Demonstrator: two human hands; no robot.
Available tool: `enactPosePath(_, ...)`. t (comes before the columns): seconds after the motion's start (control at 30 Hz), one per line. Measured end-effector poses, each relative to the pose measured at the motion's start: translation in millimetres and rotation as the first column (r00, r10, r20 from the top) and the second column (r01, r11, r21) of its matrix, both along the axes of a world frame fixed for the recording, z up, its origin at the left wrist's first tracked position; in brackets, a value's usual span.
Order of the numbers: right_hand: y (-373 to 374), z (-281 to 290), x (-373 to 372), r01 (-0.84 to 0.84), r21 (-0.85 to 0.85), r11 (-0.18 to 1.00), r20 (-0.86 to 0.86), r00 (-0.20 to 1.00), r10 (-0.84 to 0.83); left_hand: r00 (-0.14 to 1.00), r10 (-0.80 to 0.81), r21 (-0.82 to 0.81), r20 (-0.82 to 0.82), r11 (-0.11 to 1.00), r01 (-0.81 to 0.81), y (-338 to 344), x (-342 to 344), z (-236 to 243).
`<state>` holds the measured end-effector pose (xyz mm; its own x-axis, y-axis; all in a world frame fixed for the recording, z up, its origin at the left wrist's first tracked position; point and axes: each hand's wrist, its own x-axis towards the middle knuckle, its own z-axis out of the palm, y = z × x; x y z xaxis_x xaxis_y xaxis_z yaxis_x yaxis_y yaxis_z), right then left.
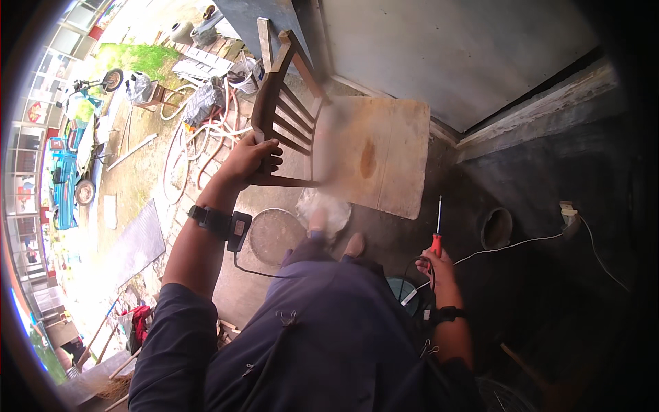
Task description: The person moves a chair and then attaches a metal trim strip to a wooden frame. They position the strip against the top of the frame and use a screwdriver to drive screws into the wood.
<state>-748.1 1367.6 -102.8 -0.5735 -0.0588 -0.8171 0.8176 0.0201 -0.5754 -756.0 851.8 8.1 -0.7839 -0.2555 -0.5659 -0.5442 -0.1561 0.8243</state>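
My left hand (257, 154) grips the backrest of a wooden chair (269, 110), whose slats rise at the left of its square, pale worn seat (398, 151). The seat has a brown stain (368, 158). My right hand (432, 266) holds a red-handled tool (436, 242) with a long metal shaft, pointing upward below the seat's right corner; dark and white cords run by that hand.
A grey wall panel (453, 48) stands behind the chair, a bucket (495, 229) and socket (568, 213) at the right. Below are a round lid (274, 237) and my feet. Coiled hoses (206, 137), clutter and a blue vehicle (63, 185) lie leftward.
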Motion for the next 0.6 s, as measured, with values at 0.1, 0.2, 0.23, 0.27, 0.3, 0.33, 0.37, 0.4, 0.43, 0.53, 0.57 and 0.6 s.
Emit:
enactPosePath(0.1,-8.1,-3.9,1.9,-0.111,-0.004,0.994,-0.038,0.993,0.111,0.996,0.088,0.006,-0.003,0.996,-0.088,9.2,0.2,7.3)
enactPosePath(0.2,0.3,-23.9,13.2,-0.164,0.04,0.986,0.031,0.986,0.163,1.0,0.006,-0.278,0.03,0.96,0.003,-3.0,-6.4,5.2)
enactPosePath(0.23,5.0,-32.2,23.2,-0.177,0.048,0.983,0.02,0.984,0.176,0.997,-0.022,-0.332,0.08,0.942,0.047,-3.3,-14.3,6.1)
enactPosePath(0.27,9.2,-35.9,31.9,-0.174,0.049,0.984,0.018,0.985,0.173,0.99,-0.044,-0.384,0.131,0.919,0.092,-1.8,-19.3,9.5)
enactPosePath(0.3,13.5,-39.3,40.5,-0.248,0.046,0.968,0.005,0.969,0.248,0.995,-0.018,-0.398,0.1,0.915,0.057,-0.6,-20.5,10.8)
enactPosePath(0.33,17.3,-43.3,49.5,-0.319,0.042,0.947,-0.01,0.948,0.319,0.996,-0.006,-0.43,0.09,0.902,0.045,-4.4,-21.1,8.3)
enactPosePath(0.37,23.8,-51.0,59.9,-0.372,0.027,0.928,0.045,0.928,0.37,0.996,-0.012,-0.443,0.093,0.895,0.052,-7.7,-20.2,6.8)
enactPosePath(0.4,29.9,-58.6,68.9,-0.367,0.028,0.93,0.041,0.93,0.366,0.995,-0.017,-0.456,0.095,0.888,0.058,-9.9,-19.2,5.5)
enactPosePath(0.43,33.0,-64.4,76.1,-0.486,0.056,0.872,0.128,0.87,0.476,0.994,-0.018,-0.468,0.105,0.881,0.065,-3.7,-17.2,8.1)
enactPosePath(0.53,48.1,-88.6,110.7,-0.653,0.115,0.749,0.146,0.757,0.637,0.998,-0.01,-0.411,0.062,0.911,0.035,11.1,-10.9,9.6)
enactPosePath(0.57,44.9,-89.5,113.9,-0.712,0.149,0.686,0.078,0.7,0.71,0.997,0.002,-0.387,0.078,0.922,0.029,12.2,-11.2,10.8)
enactPosePath(0.6,43.6,-88.9,116.3,-0.709,0.152,0.689,0.077,0.703,0.707,0.996,0.013,-0.361,0.093,0.932,0.022,13.4,-13.1,13.8)
